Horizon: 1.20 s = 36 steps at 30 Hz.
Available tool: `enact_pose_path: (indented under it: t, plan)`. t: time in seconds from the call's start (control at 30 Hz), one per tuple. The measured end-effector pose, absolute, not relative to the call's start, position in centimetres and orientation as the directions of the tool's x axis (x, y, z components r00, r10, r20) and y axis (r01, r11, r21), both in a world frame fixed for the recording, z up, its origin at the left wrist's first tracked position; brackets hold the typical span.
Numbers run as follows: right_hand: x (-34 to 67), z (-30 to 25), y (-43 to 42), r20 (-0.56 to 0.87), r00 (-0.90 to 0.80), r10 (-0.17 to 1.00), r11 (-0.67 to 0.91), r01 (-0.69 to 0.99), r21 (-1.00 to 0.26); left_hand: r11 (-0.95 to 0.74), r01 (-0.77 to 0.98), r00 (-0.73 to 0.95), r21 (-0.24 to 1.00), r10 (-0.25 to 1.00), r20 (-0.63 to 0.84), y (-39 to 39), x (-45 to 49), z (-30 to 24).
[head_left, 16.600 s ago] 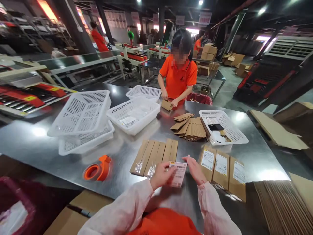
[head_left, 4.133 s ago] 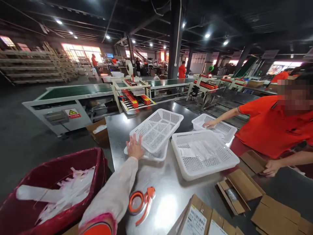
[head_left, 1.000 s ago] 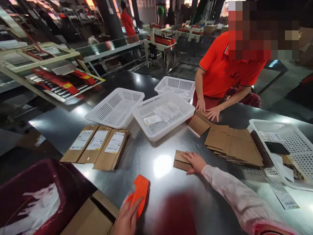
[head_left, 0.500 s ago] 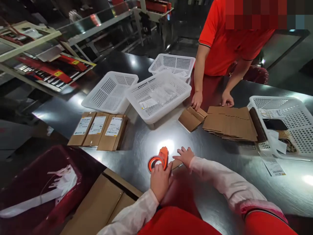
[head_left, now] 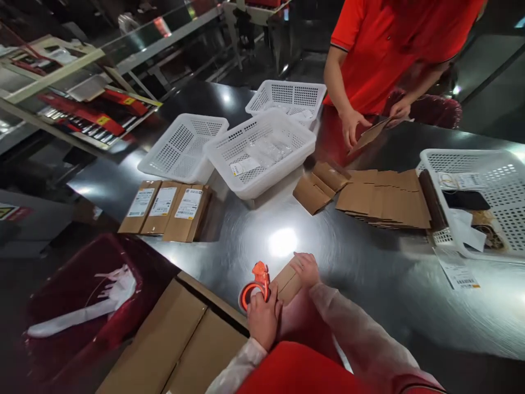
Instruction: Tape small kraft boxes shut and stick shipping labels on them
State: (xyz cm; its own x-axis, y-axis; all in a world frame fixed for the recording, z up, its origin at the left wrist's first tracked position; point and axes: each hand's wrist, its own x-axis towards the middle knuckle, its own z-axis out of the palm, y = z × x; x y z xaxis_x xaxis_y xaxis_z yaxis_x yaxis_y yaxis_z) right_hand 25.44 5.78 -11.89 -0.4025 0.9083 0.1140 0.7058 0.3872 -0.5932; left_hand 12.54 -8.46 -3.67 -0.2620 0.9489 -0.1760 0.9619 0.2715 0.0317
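Note:
At the near edge of the metal table, my left hand (head_left: pixel 263 323) is closed on an orange tape dispenser (head_left: pixel 261 272). Its roll sits under my fingers. A small brown cardboard box (head_left: pixel 287 283) lies just right of the dispenser, with a seam along its top. My right hand (head_left: pixel 307 270) grips the far right end of this box, fingers over its edge. My left fingertips come close to the box's left side; whether they touch it I cannot tell.
White baskets (head_left: pixel 258 189) stand at the back. Labelled boxes (head_left: pixel 158 207) sit left, flat cardboard pieces (head_left: pixel 381 197) right, beside another basket (head_left: pixel 508 208). A large carton (head_left: pixel 164 334) and lined bin (head_left: pixel 102 249) are below left. Opposite, a co-worker's hands (head_left: pixel 351 127) hold cardboard.
The small box now shows more of its top, and my right hand has shifted slightly left and down onto its end. The co-worker has lifted a cardboard piece off the table.

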Motion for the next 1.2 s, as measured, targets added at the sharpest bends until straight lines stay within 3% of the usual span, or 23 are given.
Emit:
enact_pose_path:
  t: [0.1,0.23,0.4,0.53,0.7,0.87,0.97,1.1,1.2]
  plan:
    - [24.1,-11.8,5.4,0.115,-0.494,0.862,0.458,0.662,-0.594,0.359,0.927,-0.343,0.104,0.928,-0.149,-11.2,11.2,-3.1]
    - [22.7,-11.6,5.2,0.122,-0.609,0.784,0.554,0.597,-0.580,0.477,0.828,-0.443,0.294,0.879,-0.176,-14.3,7.7,0.8]
    - [21.5,-11.6,4.7,0.131,-0.643,0.755,0.594,0.585,-0.553,0.431,0.742,-0.301,0.514,0.899,-0.320,-15.1,7.2,5.3]
    - [21.2,-11.3,4.4,0.115,-0.630,0.768,0.584,0.614,-0.531,0.404,0.765,-0.225,0.502,0.897,-0.379,-13.8,9.1,4.8]
    - [21.6,-9.3,4.4,0.016,-0.667,0.745,0.599,0.658,-0.456,0.458,0.774,-0.259,0.436,0.858,-0.443,-14.9,9.8,1.9]
    - [22.8,-7.4,2.2,-0.029,-0.743,0.668,0.671,0.619,-0.410,0.350,0.730,-0.282,0.587,0.937,-0.208,-19.9,9.3,-3.7]
    - [23.2,-7.3,-0.1,-0.026,-0.727,0.686,0.668,0.644,-0.373,0.282,0.757,-0.255,0.589,0.958,-0.131,-22.5,9.1,-6.9]
    - [22.8,-8.1,-2.2,-0.034,-0.708,0.706,0.655,0.670,-0.350,0.322,0.785,-0.228,0.530,0.945,-0.236,-24.4,8.9,-8.6]
    - [22.4,-8.9,-2.9,-0.041,-0.686,0.726,0.636,0.694,-0.337,0.349,0.753,-0.220,0.557,0.932,-0.286,-24.3,9.1,-8.3]
